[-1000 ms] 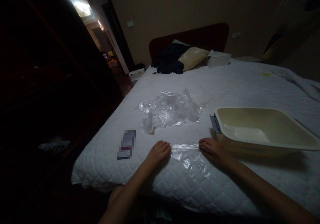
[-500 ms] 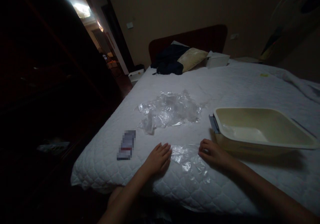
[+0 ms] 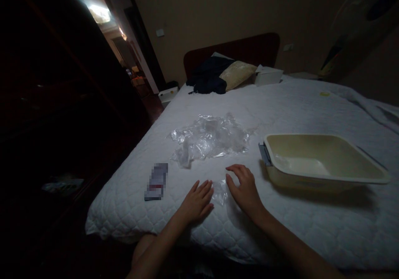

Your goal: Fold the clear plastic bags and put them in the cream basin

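Observation:
My left hand lies flat on the bed, fingers stretched out, its fingertips at the left edge of a clear plastic bag. Just right of the bag is my right hand, thumb and fingers curved apart with nothing visible between them. Only a small part of the bag shows between the two hands; I cannot tell how much the right hand covers. Beyond the hands a loose pile of crinkled clear plastic bags is spread on the white quilted bedding.
A lidless cream plastic bin with a grey side latch stands right of my hands. A blurred-out phone-like object lies at the left. Dark clothing, a beige pillow and a white box sit near the headboard.
My right hand has moved left toward my left hand, and its fingers have spread. The near plastic bag now shows over a much smaller area. My left hand stays in place.

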Demonstrator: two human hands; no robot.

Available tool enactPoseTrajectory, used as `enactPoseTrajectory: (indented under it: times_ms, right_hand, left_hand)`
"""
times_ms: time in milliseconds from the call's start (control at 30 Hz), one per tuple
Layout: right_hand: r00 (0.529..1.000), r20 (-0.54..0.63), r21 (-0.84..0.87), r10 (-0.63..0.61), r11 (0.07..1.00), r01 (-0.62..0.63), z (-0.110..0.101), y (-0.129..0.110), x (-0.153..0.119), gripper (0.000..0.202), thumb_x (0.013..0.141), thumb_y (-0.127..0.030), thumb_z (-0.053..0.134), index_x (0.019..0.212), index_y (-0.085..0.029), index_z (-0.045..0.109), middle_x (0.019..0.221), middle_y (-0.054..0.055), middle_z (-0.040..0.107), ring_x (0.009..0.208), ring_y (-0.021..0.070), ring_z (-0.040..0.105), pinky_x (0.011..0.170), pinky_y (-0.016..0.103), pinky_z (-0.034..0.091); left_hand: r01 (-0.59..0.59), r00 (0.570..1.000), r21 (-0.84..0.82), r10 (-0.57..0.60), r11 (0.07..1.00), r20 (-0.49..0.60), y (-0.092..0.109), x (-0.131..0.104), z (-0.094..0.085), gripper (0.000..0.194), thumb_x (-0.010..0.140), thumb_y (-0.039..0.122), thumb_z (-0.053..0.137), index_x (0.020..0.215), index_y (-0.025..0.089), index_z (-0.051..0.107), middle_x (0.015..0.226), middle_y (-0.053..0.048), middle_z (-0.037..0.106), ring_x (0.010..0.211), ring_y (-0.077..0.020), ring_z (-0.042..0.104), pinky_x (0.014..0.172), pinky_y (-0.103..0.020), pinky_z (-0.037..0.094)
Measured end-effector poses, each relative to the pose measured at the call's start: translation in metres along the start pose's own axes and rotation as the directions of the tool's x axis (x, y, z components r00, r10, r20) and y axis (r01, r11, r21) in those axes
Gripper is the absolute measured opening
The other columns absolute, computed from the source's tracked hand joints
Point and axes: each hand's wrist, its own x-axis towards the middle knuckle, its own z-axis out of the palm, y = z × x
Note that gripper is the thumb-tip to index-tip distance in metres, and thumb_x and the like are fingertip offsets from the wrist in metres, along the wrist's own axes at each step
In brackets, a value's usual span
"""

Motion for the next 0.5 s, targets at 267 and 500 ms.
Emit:
enactPoseTrajectory:
  times_ms: [267,500]
  right_hand:
    - [0.996,0.068,0.214,0.061,0.974,-0.074,-0.016,-0.003,0.008,0.023,0.079,-0.030,0.046,0.097,-0.022,0.057,0.100,0.008,0.057,0.097,0.0223,0.052,0.087,0.040,0.040]
    - [0.817,0.464,0.519,0.343,0.642,-0.564,0.058,0.001,-0.011,0.033,0.075,-0.042,0.049,0.100,-0.023,0.057,0.108,0.006,0.060,0.105,0.0212,0.052,0.092,0.039,0.040]
  left_hand:
    - [0.021,1.000,0.007,-0.021,1.000,-0.004,0.001,0.001,0.001,0.048,0.087,0.038,0.035,0.130,0.016,0.033,0.138,-0.012,0.032,0.129,-0.0233,0.024,0.104,-0.048,0.019]
    - [0.032,0.999,0.003,-0.031,0.999,-0.035,0.003,0.001,0.002,0.047,0.087,0.037,0.036,0.129,0.017,0.034,0.136,-0.011,0.035,0.129,-0.0232,0.024,0.104,-0.048,0.019]
